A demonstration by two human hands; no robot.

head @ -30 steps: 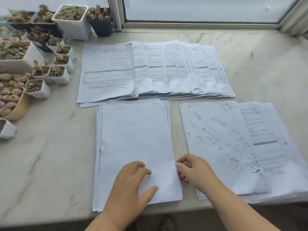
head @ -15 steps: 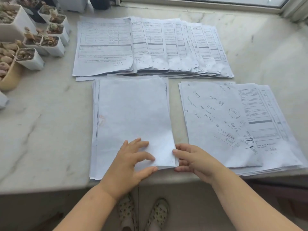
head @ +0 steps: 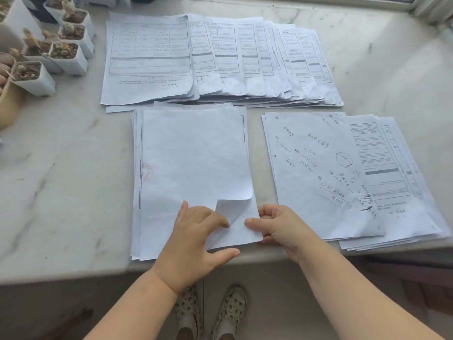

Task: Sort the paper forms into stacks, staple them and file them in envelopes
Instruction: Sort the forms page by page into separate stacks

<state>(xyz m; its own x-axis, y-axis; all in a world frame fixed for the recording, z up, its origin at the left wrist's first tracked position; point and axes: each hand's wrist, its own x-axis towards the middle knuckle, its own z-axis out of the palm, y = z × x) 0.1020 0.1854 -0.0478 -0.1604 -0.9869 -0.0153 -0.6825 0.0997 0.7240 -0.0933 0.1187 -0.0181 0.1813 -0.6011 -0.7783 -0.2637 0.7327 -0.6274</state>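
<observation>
A stack of face-down white sheets [head: 193,155] lies at the middle of the marble ledge [head: 61,192]. The top sheet's near right corner is curled back. My left hand [head: 196,239] rests on the near end of this stack, its fingertips at the curled corner. My right hand [head: 277,224] pinches the near right corner of the sheet below, thumb on top. A fanned row of printed forms [head: 152,57] lies behind. To the right sits a second stack [head: 318,168] topped by a handwritten sheet.
Several small white pots of succulents [head: 68,55] crowd the back left of the ledge. A window frame [head: 416,3] runs along the back. The ledge's front edge is right under my hands; my shoes [head: 213,312] show on the floor below.
The top sheet's near right corner has been pushed up and curled back, and my right thumb now sits on the sheet beneath. The view has tilted further down.
</observation>
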